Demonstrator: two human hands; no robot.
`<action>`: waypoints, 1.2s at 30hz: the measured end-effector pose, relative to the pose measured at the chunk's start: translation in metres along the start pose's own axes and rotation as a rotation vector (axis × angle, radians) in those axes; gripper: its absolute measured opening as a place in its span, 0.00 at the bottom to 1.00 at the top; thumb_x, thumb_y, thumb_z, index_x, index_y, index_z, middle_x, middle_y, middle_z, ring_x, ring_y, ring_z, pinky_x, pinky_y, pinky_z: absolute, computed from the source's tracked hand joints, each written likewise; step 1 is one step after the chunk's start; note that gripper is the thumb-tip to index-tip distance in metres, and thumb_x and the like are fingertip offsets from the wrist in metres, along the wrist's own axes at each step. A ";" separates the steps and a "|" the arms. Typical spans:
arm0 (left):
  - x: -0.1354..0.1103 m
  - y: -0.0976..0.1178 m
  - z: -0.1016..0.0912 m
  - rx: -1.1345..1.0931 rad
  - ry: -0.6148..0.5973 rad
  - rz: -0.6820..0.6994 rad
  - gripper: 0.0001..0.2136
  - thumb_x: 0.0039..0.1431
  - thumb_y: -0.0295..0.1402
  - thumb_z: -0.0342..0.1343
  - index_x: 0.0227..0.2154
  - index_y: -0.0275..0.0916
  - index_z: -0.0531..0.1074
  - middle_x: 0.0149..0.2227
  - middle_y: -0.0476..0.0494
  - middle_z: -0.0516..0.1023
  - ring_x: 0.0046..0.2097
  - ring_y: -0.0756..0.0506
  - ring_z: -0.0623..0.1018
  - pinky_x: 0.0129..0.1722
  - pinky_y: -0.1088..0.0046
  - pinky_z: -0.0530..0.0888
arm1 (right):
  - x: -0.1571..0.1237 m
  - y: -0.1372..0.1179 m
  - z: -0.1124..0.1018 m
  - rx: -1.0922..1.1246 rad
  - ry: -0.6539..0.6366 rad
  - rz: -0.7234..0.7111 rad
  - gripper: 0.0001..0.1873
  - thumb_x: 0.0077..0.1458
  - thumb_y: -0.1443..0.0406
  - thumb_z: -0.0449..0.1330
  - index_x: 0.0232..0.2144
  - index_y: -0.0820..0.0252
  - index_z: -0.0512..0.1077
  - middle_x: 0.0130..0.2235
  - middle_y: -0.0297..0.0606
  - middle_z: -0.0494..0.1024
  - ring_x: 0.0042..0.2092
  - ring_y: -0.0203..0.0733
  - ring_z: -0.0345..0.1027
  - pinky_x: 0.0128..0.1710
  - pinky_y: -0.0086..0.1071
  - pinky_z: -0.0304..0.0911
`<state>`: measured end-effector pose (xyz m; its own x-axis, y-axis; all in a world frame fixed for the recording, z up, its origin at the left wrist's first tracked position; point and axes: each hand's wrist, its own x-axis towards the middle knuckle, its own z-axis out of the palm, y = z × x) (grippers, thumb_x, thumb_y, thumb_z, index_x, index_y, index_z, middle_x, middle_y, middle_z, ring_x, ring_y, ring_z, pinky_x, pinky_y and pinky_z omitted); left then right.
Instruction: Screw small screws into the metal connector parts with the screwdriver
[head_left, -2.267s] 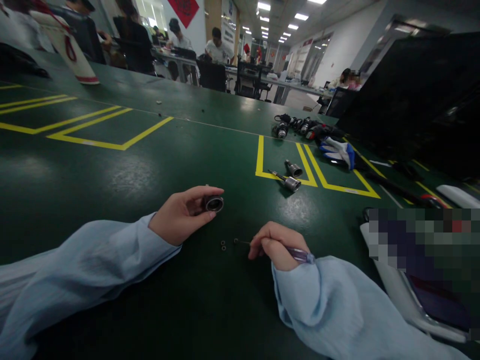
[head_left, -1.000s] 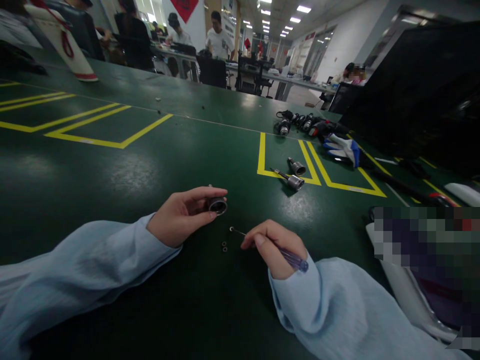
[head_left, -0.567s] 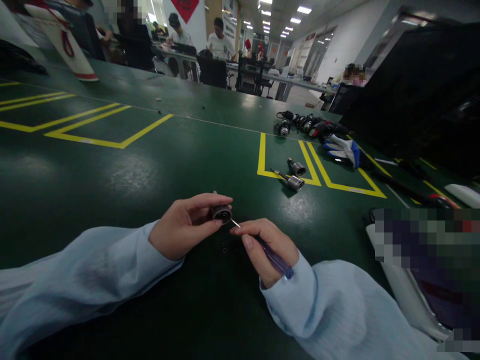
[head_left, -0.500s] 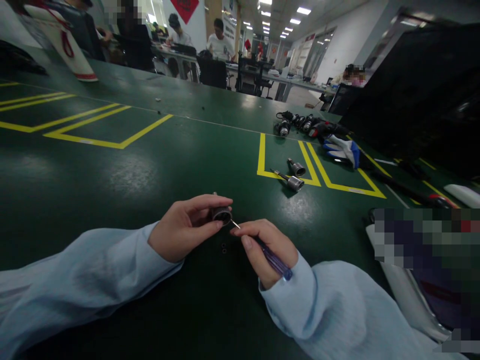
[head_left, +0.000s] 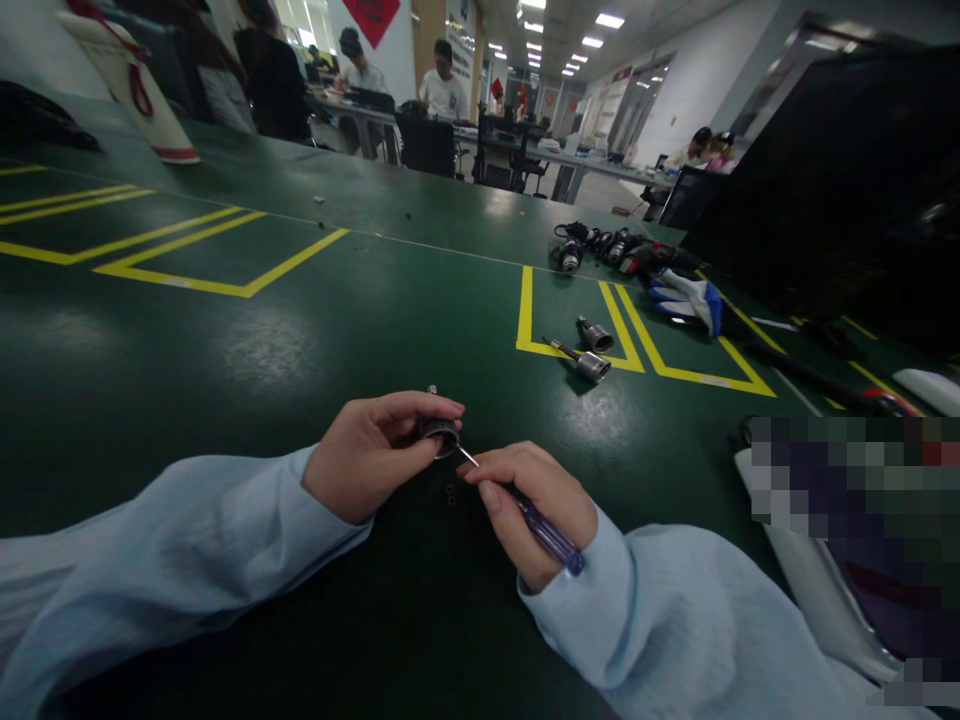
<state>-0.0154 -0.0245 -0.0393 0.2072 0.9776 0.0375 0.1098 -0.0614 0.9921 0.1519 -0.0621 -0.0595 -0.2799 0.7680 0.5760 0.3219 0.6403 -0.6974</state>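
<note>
My left hand [head_left: 358, 448] is closed around a small metal cup-shaped part [head_left: 444, 436] with a stem, fingertips above and thumb below its rim. A screwdriver [head_left: 553, 538] with a clear purple-blue handle is gripped in my right hand [head_left: 534, 492]. Its thin shaft points up and left, and the tip meets the open mouth of the cup; exact contact inside is hidden. Just below, a pair of tiny dark rings [head_left: 450, 495] lies on the green table [head_left: 360, 620]. Farther off lie two similar stemmed metal cups, one upper [head_left: 596, 336] and one lower [head_left: 591, 367].
Dark metal parts [head_left: 571, 256] and a blue-and-white glove [head_left: 688, 300] lie at the back right. Yellow tape [head_left: 525, 310] marks boxes on the table. A blurred-out device [head_left: 840, 560] stands at the right, a pale bag-like object [head_left: 139, 90] back left. People sit beyond.
The metal cup has tilted slightly in my left hand, and the screwdriver's angle has shifted a little. Both hands keep their holds. The whole view has moved slightly.
</note>
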 end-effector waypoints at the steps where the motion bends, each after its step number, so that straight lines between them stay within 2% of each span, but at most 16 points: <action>1: 0.000 0.000 0.000 0.001 0.002 0.000 0.10 0.40 0.24 0.59 0.30 0.36 0.75 0.34 0.45 0.79 0.37 0.46 0.77 0.41 0.68 0.73 | 0.000 -0.001 -0.001 -0.010 -0.009 -0.005 0.08 0.49 0.70 0.51 0.32 0.59 0.69 0.31 0.37 0.77 0.35 0.36 0.70 0.37 0.31 0.64; 5: 0.000 -0.001 0.000 0.001 0.010 0.009 0.09 0.41 0.24 0.58 0.30 0.36 0.75 0.35 0.45 0.78 0.37 0.46 0.77 0.41 0.68 0.73 | 0.001 -0.002 -0.002 -0.056 -0.064 -0.030 0.09 0.49 0.71 0.51 0.33 0.59 0.68 0.32 0.37 0.77 0.36 0.36 0.70 0.38 0.31 0.64; 13: 0.000 -0.003 0.000 0.035 -0.015 0.052 0.09 0.42 0.23 0.57 0.29 0.36 0.74 0.35 0.44 0.78 0.36 0.47 0.77 0.39 0.70 0.74 | -0.001 -0.001 0.002 -0.018 0.000 -0.049 0.08 0.48 0.71 0.52 0.31 0.60 0.70 0.31 0.37 0.77 0.34 0.35 0.69 0.37 0.30 0.63; 15: 0.001 -0.002 0.000 0.030 -0.017 0.041 0.09 0.42 0.23 0.57 0.29 0.36 0.74 0.35 0.44 0.78 0.37 0.47 0.77 0.40 0.69 0.74 | -0.001 -0.003 -0.001 0.030 0.011 0.002 0.07 0.50 0.69 0.52 0.30 0.59 0.70 0.30 0.37 0.77 0.33 0.36 0.69 0.36 0.31 0.64; 20: 0.002 0.001 -0.003 -0.004 -0.060 -0.016 0.11 0.40 0.24 0.58 0.31 0.36 0.74 0.35 0.42 0.78 0.39 0.44 0.77 0.44 0.65 0.72 | -0.001 -0.004 -0.014 0.188 0.001 0.240 0.12 0.52 0.65 0.50 0.21 0.59 0.71 0.23 0.36 0.75 0.27 0.36 0.67 0.29 0.32 0.62; 23: 0.002 0.002 -0.004 -0.010 -0.080 -0.029 0.11 0.40 0.24 0.59 0.31 0.35 0.74 0.35 0.41 0.78 0.39 0.44 0.77 0.45 0.64 0.71 | 0.000 -0.002 -0.017 0.265 -0.021 0.307 0.16 0.52 0.64 0.49 0.16 0.60 0.68 0.19 0.35 0.73 0.24 0.35 0.65 0.28 0.31 0.61; 26: 0.002 0.003 -0.005 -0.023 -0.100 -0.018 0.11 0.40 0.24 0.58 0.31 0.36 0.74 0.35 0.41 0.78 0.39 0.43 0.77 0.45 0.64 0.71 | 0.001 -0.002 -0.017 0.288 -0.048 0.362 0.17 0.52 0.63 0.49 0.15 0.60 0.67 0.17 0.34 0.71 0.22 0.34 0.64 0.27 0.30 0.60; 31: 0.002 0.004 -0.006 -0.044 -0.118 -0.014 0.11 0.39 0.24 0.58 0.31 0.38 0.75 0.35 0.42 0.79 0.39 0.43 0.77 0.44 0.65 0.72 | 0.002 -0.004 -0.017 0.277 -0.095 0.400 0.18 0.53 0.63 0.49 0.16 0.61 0.68 0.18 0.34 0.72 0.23 0.33 0.65 0.26 0.28 0.60; 36: 0.002 0.003 -0.006 -0.051 -0.107 -0.022 0.11 0.39 0.23 0.58 0.31 0.36 0.75 0.35 0.41 0.79 0.39 0.42 0.77 0.43 0.65 0.72 | 0.002 -0.004 -0.016 0.249 -0.113 0.348 0.18 0.53 0.64 0.49 0.15 0.61 0.68 0.18 0.34 0.72 0.23 0.32 0.65 0.27 0.27 0.60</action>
<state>-0.0207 -0.0215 -0.0350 0.3079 0.9514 0.0051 0.0667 -0.0269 0.9974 0.1646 -0.0627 -0.0490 -0.2953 0.9227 0.2478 0.1907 0.3111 -0.9311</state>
